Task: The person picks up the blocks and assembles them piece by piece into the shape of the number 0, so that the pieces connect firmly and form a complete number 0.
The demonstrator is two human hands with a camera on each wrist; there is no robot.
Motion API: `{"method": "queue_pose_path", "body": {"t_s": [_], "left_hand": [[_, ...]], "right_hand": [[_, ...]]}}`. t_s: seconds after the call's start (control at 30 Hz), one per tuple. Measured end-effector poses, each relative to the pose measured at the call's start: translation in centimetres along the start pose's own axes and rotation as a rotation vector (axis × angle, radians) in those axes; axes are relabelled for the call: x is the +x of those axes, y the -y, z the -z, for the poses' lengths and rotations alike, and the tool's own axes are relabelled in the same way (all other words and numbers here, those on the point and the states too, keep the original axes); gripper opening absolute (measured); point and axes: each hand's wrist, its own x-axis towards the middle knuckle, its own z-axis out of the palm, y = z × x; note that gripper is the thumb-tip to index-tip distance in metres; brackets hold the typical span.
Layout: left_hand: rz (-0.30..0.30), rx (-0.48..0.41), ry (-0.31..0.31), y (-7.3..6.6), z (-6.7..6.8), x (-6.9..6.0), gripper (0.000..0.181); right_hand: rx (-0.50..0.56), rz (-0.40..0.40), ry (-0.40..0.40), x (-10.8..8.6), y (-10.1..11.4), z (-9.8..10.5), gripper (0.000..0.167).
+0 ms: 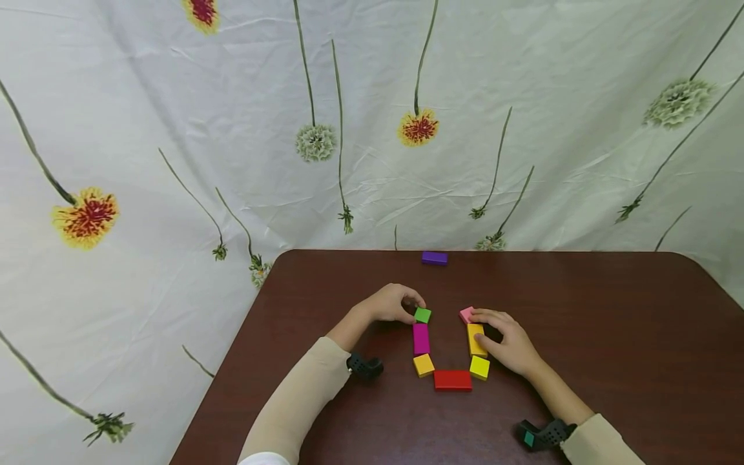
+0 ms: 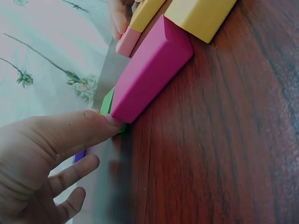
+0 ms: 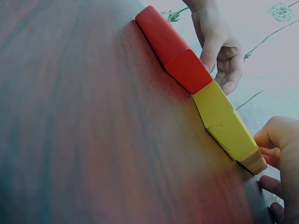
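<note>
On the table, my left hand [image 1: 391, 303] pinches a small green block [image 1: 422, 315] between thumb and fingers, against the far end of a magenta block [image 1: 421, 339]. In the left wrist view, the thumb hides most of the green block [image 2: 108, 101]. My right hand [image 1: 504, 337] touches a pink block [image 1: 466, 314] with its fingertips, while its thumb rests on an orange block [image 1: 476, 349]. A small yellow block [image 1: 479, 367], a red block [image 1: 453, 380] and a small yellow-orange block [image 1: 423, 365] complete a U-shaped outline with these blocks, its gap facing the far edge.
A purple block [image 1: 434, 258] lies alone by the far edge of the dark brown table [image 1: 581, 303]. Behind it hangs a pale cloth [image 1: 372, 174] with printed flowers. Each wrist wears a dark band, the right one [image 1: 546, 434] close to the tabletop.
</note>
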Motion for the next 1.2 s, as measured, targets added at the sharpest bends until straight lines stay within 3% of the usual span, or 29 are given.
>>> {"method": "queue_pose_path", "body": {"t_s": [0.27,0.53,0.77,0.97,1.2], "left_hand": [[-0.006,-0.006,-0.005,0.1,0.0,-0.3,0.031],[-0.001,-0.011,0.027,0.3,0.4,-0.4,0.037],[0.004,-0.001,0.006,0.4,1.0,-0.3,0.035],[-0.029,0.010,-0.106,-0.2,0.6,-0.8,0.025],[-0.140,0.056,-0.296,-0.7,-1.8,-2.4,0.019]], "right_hand": [[-0.003,0.007,-0.001,0.0,0.0,0.0,0.034],[0.002,0.003,-0.002,-0.1,-0.1,-0.1,0.034],[-0.006,0.001,-0.003,-0.1,-0.2,-0.2,0.034],[0.001,-0.022,0.010,-0.1,-0.1,-0.1,0.034],[0.007,-0.015,0.005,0.0,-0.2,0.0,0.034]]}}
